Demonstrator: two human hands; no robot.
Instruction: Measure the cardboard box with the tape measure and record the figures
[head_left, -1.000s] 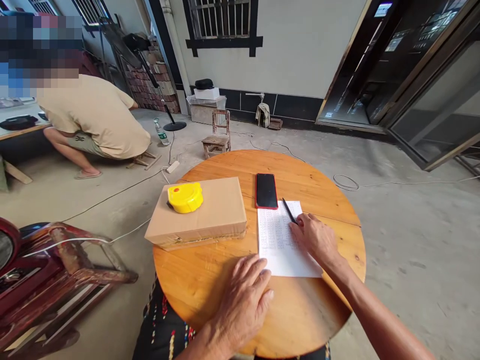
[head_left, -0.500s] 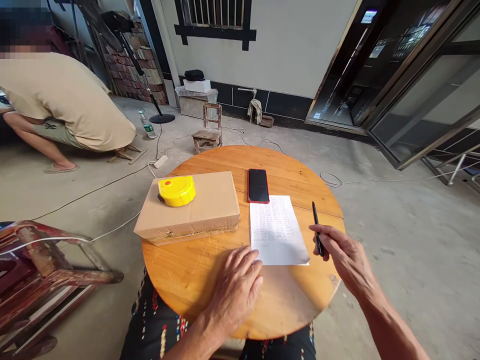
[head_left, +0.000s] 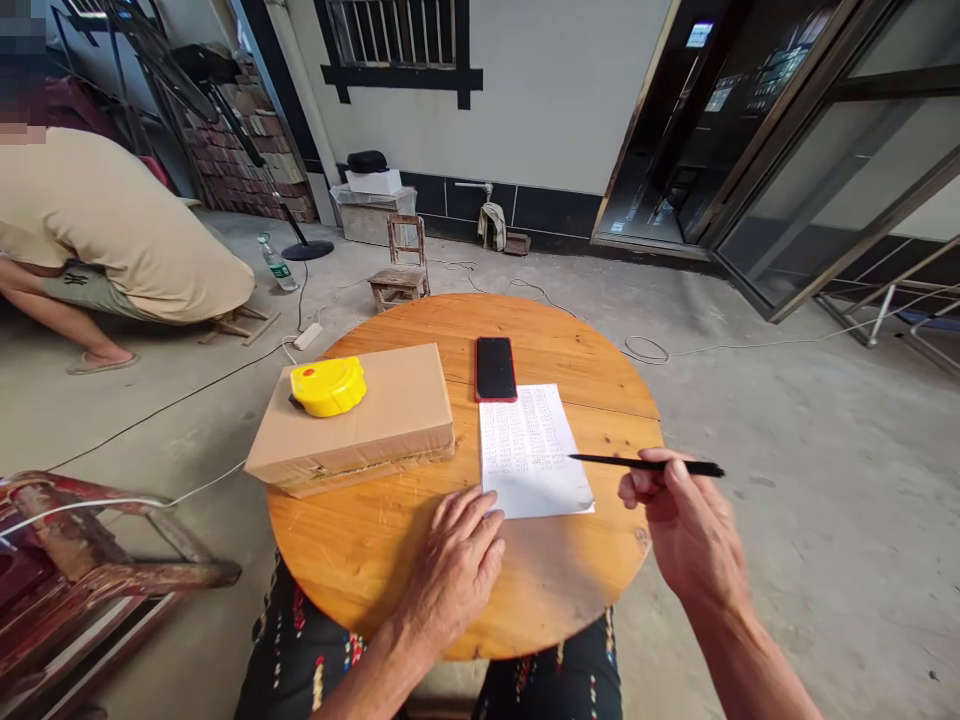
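Observation:
A black pen [head_left: 645,464] is gripped in my right hand [head_left: 694,530], held nearly level with its thin end pointing left over the paper's right edge. My left hand [head_left: 457,560] lies flat on the round wooden table [head_left: 540,590], fingertips on the lower left corner of a printed sheet of paper [head_left: 532,455]. Touching the sheet's top edge is a phone [head_left: 496,368] with a red case and dark screen. To the left, a closed cardboard box [head_left: 397,400] carries a yellow tape measure [head_left: 328,386].
A person [head_left: 127,220] in a beige shirt squats at the far left, near a plastic bottle [head_left: 277,264]. Beyond the table stands a small wooden chair [head_left: 401,270]. A worn wooden chair [head_left: 97,570] is at lower left. White cable [head_left: 202,490] runs past it towards the table.
My right hand has turned the pen from upright to nearly level, its thin end now pointing left. The whole view has shifted slightly; my left hand stays at the paper's corner.

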